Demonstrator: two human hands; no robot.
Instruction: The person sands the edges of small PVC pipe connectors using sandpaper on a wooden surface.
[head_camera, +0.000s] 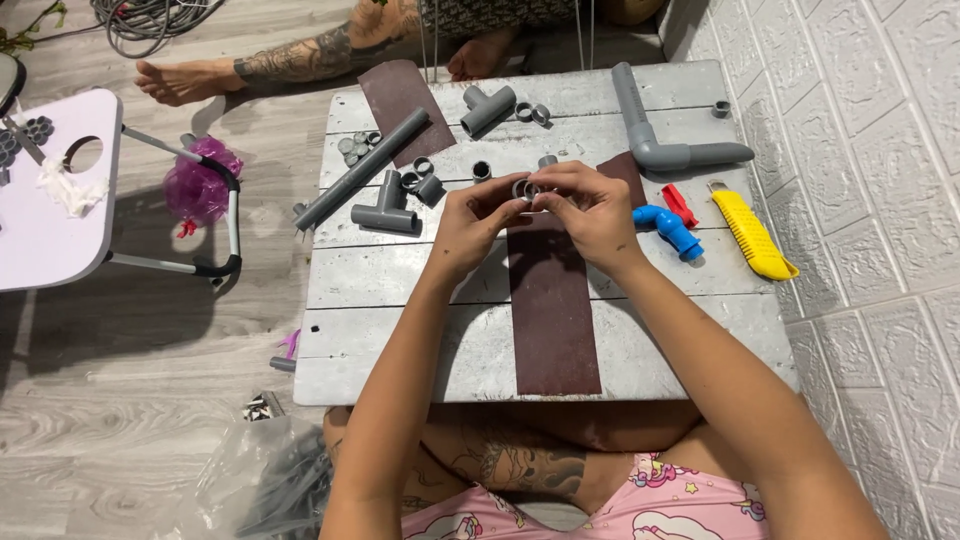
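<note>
Both hands are meeting over the middle of the grey plank table (400, 300), just above the far end of a long strip of brown sandpaper (552, 310). The left hand (468, 225) is pinching closed on a small grey pipe ring (527, 189), and the right hand (590, 208) is closing its fingertips on the same ring from the other side, so the ring is sitting between the two sets of fingers, lifted off the table.

From the ring, at about 9 o'clock, a grey tee fitting (388, 210) is lying flat, with a long grey pipe (362, 168) slanting off toward 10 o'clock. At 11 o'clock another grey tee (487, 108) is resting beside a second sandpaper sheet (398, 100). Several loose grey rings (359, 146) are lying by the long pipe. At 2 o'clock a grey elbow pipe (655, 135) is lying near the table's far edge. At 3 o'clock a blue elbow fitting (668, 230) is lying just beside the right hand, a red piece (680, 205) is touching or nearly touching it, and a yellow utility knife (752, 235) is lying farther out toward the white wall (860, 200)

Beyond the table's far edge, another person's tattooed leg (300, 60) is stretching across the wooden floor (150, 400)
</note>
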